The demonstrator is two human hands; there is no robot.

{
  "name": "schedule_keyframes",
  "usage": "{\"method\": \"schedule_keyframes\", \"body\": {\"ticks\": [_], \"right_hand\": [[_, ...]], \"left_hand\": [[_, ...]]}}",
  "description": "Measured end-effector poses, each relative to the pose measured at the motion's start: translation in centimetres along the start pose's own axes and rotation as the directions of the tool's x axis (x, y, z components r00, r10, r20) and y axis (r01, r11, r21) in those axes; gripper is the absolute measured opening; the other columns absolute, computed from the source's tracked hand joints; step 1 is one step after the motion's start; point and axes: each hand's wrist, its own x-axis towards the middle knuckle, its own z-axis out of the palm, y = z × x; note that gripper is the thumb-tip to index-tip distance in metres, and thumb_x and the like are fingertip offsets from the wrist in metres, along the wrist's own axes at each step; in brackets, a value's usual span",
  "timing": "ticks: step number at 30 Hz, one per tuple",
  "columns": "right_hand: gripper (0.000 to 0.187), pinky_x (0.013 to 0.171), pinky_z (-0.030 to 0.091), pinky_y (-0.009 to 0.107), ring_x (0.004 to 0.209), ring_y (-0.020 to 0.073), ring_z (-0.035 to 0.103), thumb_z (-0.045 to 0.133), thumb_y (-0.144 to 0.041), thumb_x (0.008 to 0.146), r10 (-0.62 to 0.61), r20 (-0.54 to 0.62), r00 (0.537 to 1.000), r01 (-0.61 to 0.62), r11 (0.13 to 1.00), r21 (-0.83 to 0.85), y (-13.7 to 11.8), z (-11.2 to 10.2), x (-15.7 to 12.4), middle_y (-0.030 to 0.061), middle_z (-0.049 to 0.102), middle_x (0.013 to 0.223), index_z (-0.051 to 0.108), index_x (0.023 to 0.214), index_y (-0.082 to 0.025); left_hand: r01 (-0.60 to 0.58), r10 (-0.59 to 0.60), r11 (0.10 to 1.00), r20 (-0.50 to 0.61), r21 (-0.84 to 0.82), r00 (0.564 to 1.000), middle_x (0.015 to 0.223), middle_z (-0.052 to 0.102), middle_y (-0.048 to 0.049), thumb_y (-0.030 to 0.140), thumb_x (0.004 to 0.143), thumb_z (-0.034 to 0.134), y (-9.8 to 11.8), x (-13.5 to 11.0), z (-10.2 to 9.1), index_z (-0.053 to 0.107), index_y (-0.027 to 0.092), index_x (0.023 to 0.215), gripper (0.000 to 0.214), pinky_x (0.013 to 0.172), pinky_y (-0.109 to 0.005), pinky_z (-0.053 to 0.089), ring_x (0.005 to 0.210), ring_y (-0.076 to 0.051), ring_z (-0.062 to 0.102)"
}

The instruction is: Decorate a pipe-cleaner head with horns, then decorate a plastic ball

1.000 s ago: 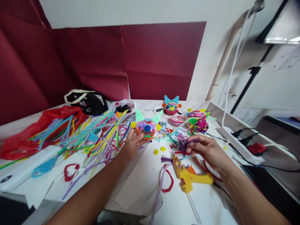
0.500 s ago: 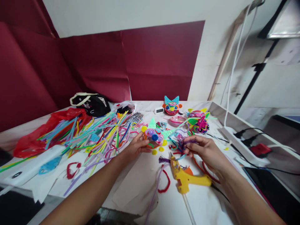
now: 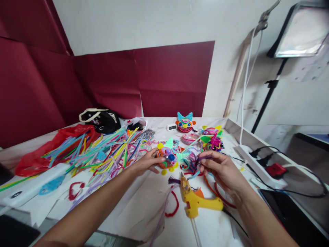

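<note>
My left hand [image 3: 148, 161] grips the left side of a small, colourful pipe-cleaner figure [image 3: 171, 157], with its thumb across the front. The figure has a blue round nose, yellow pompoms and a mint-green ear. Close by on its right, my right hand [image 3: 218, 167] is closed, pinching a bunch of purple threads [image 3: 194, 162] between thumb and fingers. Below the hands lies a yellow glue gun [image 3: 196, 203] with a clear stick in its back. A dark purple tassel [image 3: 174, 180] rests beside its nozzle, and a red pipe cleaner [image 3: 175, 204] lies curved to the left.
Many loose pipe cleaners [image 3: 113, 151] spread across the left, near a red plastic bag [image 3: 31, 159]. Finished figures, one with blue ears [image 3: 185, 122], stand behind beside a small digital clock [image 3: 172, 127]. To the right are a power strip [image 3: 259, 168] and a dark tablet [image 3: 293, 212].
The view has tilted up a little and shifted right. My left hand and the figure remain together, its nose turned slightly; my right hand still pinches the purple threads.
</note>
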Motion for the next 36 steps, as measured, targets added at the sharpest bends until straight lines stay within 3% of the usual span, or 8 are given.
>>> {"method": "schedule_keyframes", "body": {"ticks": [12, 16, 18, 20, 24, 27, 30, 36], "right_hand": [[0.025, 0.048, 0.046, 0.02, 0.051, 0.011, 0.06, 0.086, -0.028, 0.061, -0.031, 0.023, 0.999, 0.029, 0.996, 0.082, -0.3, 0.0, -0.4, 0.0011, 0.069, 0.06, 0.073, 0.08, -0.019], [0.017, 0.047, 0.047, 0.02, 0.051, 0.0121, 0.062, 0.084, -0.024, 0.066, -0.069, 0.107, 0.992, 0.055, 0.991, 0.123, -0.5, 0.5, -1.1, 0.001, 0.069, 0.061, 0.073, 0.078, -0.02], [0.012, 0.046, 0.048, 0.02, 0.051, 0.013, 0.064, 0.082, -0.023, 0.069, -0.081, 0.203, 0.976, 0.056, 0.991, 0.125, -0.5, 0.9, -1.5, 0.0018, 0.07, 0.063, 0.074, 0.078, -0.02], [0.008, 0.047, 0.05, 0.021, 0.052, 0.014, 0.066, 0.079, -0.023, 0.072, -0.092, 0.304, 0.948, 0.061, 0.992, 0.112, -0.4, 1.2, -1.9, 0.0027, 0.072, 0.065, 0.075, 0.079, -0.02], [0.005, 0.05, 0.053, 0.021, 0.055, 0.0141, 0.068, 0.075, -0.021, 0.077, -0.114, 0.374, 0.92, 0.087, 0.992, 0.088, -0.3, 1.4, -2.4, 0.0029, 0.073, 0.069, 0.076, 0.083, -0.022], [0.007, 0.05, 0.052, 0.021, 0.057, 0.0138, 0.069, 0.076, -0.019, 0.076, -0.142, 0.316, 0.938, 0.116, 0.988, 0.1, -0.3, 1.1, -2.1, 0.0013, 0.072, 0.072, 0.075, 0.082, -0.023], [0.01, 0.048, 0.05, 0.02, 0.054, 0.013, 0.067, 0.078, -0.02, 0.073, -0.138, 0.248, 0.959, 0.116, 0.988, 0.104, -0.2, 0.9, -1.7, 0.0002, 0.07, 0.071, 0.075, 0.081, -0.023], [0.005, 0.051, 0.048, 0.022, 0.05, 0.0121, 0.062, 0.077, -0.025, 0.073, -0.028, 0.263, 0.964, 0.026, 1.0, 0.01, 0.5, 0.9, -1.9, 0.0008, 0.067, 0.061, 0.074, 0.076, -0.021]], "left_hand": [[-0.07, 0.129, 0.959, -0.204, 0.274, 0.971, 0.15, 0.035, -0.0193, 0.04, 0.064, 0.083, -0.4, -2.5, -0.5, 0.026, 0.03, 0.147, 0.102, 0.044, -0.022, 0.049, 0.066, -0.011, 0.067], [-0.17, 0.365, 0.885, -0.417, 0.434, 0.832, 0.128, 0.058, -0.012, 0.036, 0.074, 0.073, 1.3, -5.8, 1.0, 0.044, 0.023, 0.137, 0.07, 0.048, -0.019, 0.045, 0.054, -0.005, 0.057], [-0.31, 0.412, 0.888, -0.287, 0.339, 0.865, 0.122, 0.062, -0.0106, 0.036, 0.082, 0.066, 2.2, -7.3, 3.1, 0.049, 0.022, 0.132, 0.055, 0.053, -0.02, 0.047, 0.057, -0.007, 0.06], [-0.304, 0.303, 0.949, 0.026, 0.085, 0.953, 0.109, 0.066, -0.0103, 0.035, 0.079, 0.07, 2.6, -8.2, 5.6, 0.043, 0.023, 0.137, 0.065, 0.048, -0.02, 0.046, 0.06, -0.011, 0.063], [-0.068, 0.188, 0.971, 0.555, -0.23, 0.811, 0.096, 0.067, -0.0053, 0.034, 0.071, 0.081, 2.2, -7.5, 9.5, 0.042, 0.023, 0.127, 0.069, 0.046, -0.021, 0.05, 0.052, -0.01, 0.063], [-0.061, 0.233, 0.955, 0.603, -0.292, 0.763, 0.072, 0.064, 0.0004, 0.045, 0.081, 0.07, 1.0, -6.2, 10.2, 0.05, 0.017, 0.11, 0.046, 0.038, -0.017, 0.043, 0.04, -0.006, 0.053], [-0.112, 0.284, 0.934, 0.513, -0.34, 0.81, 0.052, 0.055, 0.0038, 0.052, 0.085, 0.062, -0.3, -5.5, 9.7, 0.055, 0.013, 0.088, 0.039, 0.033, -0.015, 0.034, 0.034, -0.005, 0.044], [-0.218, 0.354, 0.91, 0.388, -0.351, 0.851, 0.057, 0.054, 0.0011, 0.05, 0.088, 0.057, -1.3, -5.8, 9.1, 0.058, 0.012, 0.083, 0.039, 0.036, -0.017, 0.036, 0.037, -0.006, 0.048]]}}
